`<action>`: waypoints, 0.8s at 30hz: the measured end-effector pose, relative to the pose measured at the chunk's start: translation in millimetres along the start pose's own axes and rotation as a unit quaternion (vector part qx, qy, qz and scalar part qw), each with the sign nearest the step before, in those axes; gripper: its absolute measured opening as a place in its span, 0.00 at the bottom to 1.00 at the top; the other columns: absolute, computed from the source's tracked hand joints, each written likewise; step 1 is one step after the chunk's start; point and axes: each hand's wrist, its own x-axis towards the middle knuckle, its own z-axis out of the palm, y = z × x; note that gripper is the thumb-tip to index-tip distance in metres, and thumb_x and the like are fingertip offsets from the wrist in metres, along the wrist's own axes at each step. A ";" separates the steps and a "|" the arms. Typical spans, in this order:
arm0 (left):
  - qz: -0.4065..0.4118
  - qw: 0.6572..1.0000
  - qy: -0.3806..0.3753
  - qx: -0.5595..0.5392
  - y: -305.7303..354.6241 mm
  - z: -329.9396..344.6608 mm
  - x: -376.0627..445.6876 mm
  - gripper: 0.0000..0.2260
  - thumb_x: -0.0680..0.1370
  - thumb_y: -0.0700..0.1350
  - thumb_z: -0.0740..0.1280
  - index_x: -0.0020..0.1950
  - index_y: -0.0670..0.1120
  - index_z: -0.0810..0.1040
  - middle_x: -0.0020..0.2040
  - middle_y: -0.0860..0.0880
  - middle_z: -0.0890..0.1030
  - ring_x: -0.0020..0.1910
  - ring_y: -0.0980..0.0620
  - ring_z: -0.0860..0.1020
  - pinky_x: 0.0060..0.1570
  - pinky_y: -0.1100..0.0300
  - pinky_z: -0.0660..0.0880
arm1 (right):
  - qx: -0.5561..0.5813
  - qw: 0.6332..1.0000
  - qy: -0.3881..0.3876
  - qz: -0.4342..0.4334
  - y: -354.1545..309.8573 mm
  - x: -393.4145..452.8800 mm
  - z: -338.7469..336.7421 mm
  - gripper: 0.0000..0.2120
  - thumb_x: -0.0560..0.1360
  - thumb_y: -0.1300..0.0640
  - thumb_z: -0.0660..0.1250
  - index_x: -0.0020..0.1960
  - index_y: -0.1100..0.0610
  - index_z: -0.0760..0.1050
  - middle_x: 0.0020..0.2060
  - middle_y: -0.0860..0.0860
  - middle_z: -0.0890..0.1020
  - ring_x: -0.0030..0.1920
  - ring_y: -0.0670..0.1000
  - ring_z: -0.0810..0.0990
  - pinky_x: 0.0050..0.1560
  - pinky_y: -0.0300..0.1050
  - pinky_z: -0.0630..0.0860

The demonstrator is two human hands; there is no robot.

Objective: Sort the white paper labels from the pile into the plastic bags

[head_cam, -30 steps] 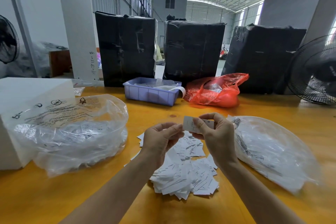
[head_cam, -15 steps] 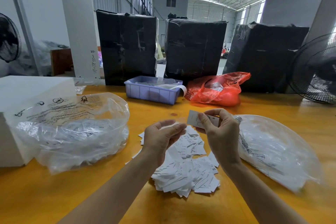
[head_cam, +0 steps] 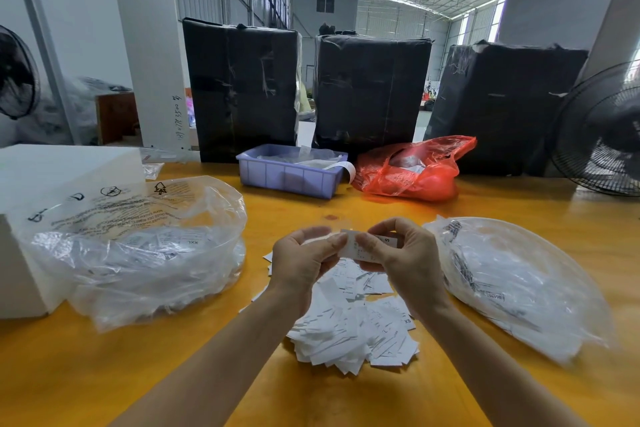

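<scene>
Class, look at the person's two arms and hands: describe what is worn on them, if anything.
Nothing is worn. The left hand and right hand are bare, with no gloves, rings or watch visible. Both forearms are bare to the frame's bottom edge; no sleeve shows.

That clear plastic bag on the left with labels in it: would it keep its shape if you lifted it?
Probably not. The left clear plastic bag is thin and crumpled, slumping against the white box, so it would likely sag. Its mouth gapes open, so the labels inside might spill if tipped. It looks light, holding only paper.
</scene>
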 end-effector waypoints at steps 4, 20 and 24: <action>-0.007 0.999 -0.030 0.032 -1.6 1.6 -2.3 0.12 0.68 0.35 0.75 0.48 0.41 0.78 0.41 0.42 0.82 0.39 0.50 0.82 0.35 0.64 0.78 | 0.090 0.993 -0.039 0.072 -0.2 1.1 -3.0 0.07 0.64 0.59 0.74 0.38 0.59 0.78 0.33 0.53 0.80 0.33 0.50 0.82 0.31 0.43 0.80; -0.011 0.998 0.020 -0.055 2.4 2.3 -1.5 0.16 0.67 0.33 0.75 0.50 0.41 0.74 0.33 0.45 0.84 0.33 0.51 0.83 0.33 0.67 0.78 | 0.014 0.996 0.070 -0.047 -0.2 3.9 -1.9 0.07 0.72 0.65 0.71 0.40 0.57 0.74 0.37 0.53 0.79 0.38 0.49 0.84 0.34 0.37 0.80; -0.011 0.999 0.012 -0.046 1.1 1.9 -2.1 0.16 0.67 0.34 0.75 0.51 0.41 0.74 0.33 0.45 0.84 0.34 0.51 0.84 0.32 0.68 0.77 | -0.035 0.993 0.073 -0.089 -0.3 2.0 0.1 0.10 0.72 0.64 0.71 0.40 0.53 0.73 0.36 0.49 0.79 0.39 0.45 0.84 0.33 0.37 0.80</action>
